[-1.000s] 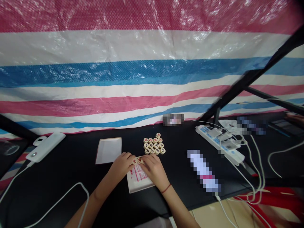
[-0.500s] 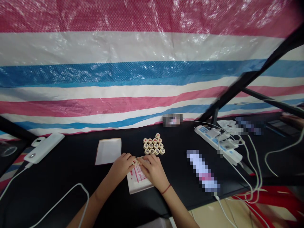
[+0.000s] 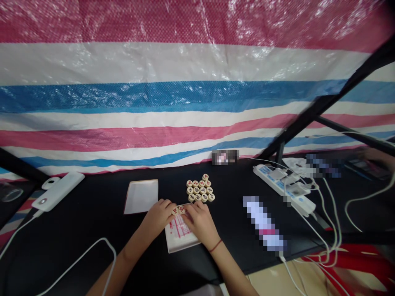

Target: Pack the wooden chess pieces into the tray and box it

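A shallow white box [image 3: 184, 247] with red printing inside lies before me, slightly turned. At its far edge, two round xiangqi pieces with red characters sit side by side. My left hand [image 3: 158, 217] has its fingers curled against the left xiangqi piece [image 3: 175, 211]. My right hand [image 3: 200, 220] reaches over the box's right side, its fingertips at the right xiangqi piece [image 3: 182, 209]. Both hands partly cover the box rim. Just beyond stand several stacked xiangqi pieces [image 3: 196, 190] in rows, some marked black and some red.
A pale box lid [image 3: 142, 196] lies left of the pieces. Further left is a white power bank [image 3: 58, 191] with a cable. On the right are a blurred-out phone-like object [image 3: 263, 224], a power strip [image 3: 284, 187] and tangled cables. A striped tarp [image 3: 173, 94] hangs behind the black table.
The right piece at the box's far edge now lies face up beside the left one; earlier my right fingers were over it. My left hand has hardly moved.
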Demonstrator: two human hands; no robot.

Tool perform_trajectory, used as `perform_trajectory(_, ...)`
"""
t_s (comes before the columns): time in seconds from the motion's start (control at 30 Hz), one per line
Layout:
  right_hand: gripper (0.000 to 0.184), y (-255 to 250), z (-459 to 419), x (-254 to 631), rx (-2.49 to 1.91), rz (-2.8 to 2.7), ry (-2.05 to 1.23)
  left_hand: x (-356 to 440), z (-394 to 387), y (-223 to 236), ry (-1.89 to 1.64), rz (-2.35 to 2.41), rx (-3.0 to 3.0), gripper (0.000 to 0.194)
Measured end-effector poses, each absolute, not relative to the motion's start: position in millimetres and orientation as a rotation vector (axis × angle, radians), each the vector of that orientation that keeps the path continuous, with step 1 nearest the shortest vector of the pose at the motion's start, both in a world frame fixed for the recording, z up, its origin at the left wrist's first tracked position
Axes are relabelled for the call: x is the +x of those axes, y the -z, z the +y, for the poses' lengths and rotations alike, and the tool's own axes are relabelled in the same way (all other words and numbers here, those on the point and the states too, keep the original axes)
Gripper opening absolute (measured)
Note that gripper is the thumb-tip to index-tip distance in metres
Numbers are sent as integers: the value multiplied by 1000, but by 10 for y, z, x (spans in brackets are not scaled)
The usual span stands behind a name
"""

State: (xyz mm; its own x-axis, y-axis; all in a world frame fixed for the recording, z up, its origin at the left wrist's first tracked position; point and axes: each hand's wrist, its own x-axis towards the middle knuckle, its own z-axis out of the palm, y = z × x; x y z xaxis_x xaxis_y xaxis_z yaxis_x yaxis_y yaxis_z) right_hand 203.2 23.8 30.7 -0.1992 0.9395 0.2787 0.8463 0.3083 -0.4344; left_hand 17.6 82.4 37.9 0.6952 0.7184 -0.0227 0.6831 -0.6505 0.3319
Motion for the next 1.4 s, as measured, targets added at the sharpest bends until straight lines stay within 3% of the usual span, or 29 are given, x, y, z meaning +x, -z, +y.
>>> perform_trajectory(0.13,13,-417,280,2208,-1532,-1968,-334,169,829,-376,-113,1125,2604,22)
perform_trajectory(0.23,17,-480,493,2476,-1601,-1777,-261,178,820,-384,-138,1137,2619,35)
perform_trajectory(0.33,23,-497,857,2734,-1820,-1698,-191,244,790,-395,-215,1166,2622,46)
perform_trajectory(0.47,34,-449,1348,2896,-2244,-1686,-291,400,724,-376,-307,1232,2611,46)
perform_trajectory(0.7,18,-408,1746,2941,-2306,-1773,-456,471,685,-309,-253,1252,2524,35)
perform_trajectory(1.0,19,-724,1269,2669,-1919,-1745,-546,398,702,-330,-206,1176,2528,41)
perform_trajectory(1.17,25,-683,749,2386,-1546,-1545,-828,398,763,-271,-603,1113,2383,77)
perform_trajectory(1.23,26,-623,625,2304,-1497,-1491,-913,409,785,-262,-755,1048,2294,73)
perform_trajectory(1.4,29,-478,519,2189,-1381,-1396,-1051,462,777,-309,-904,952,2158,38)
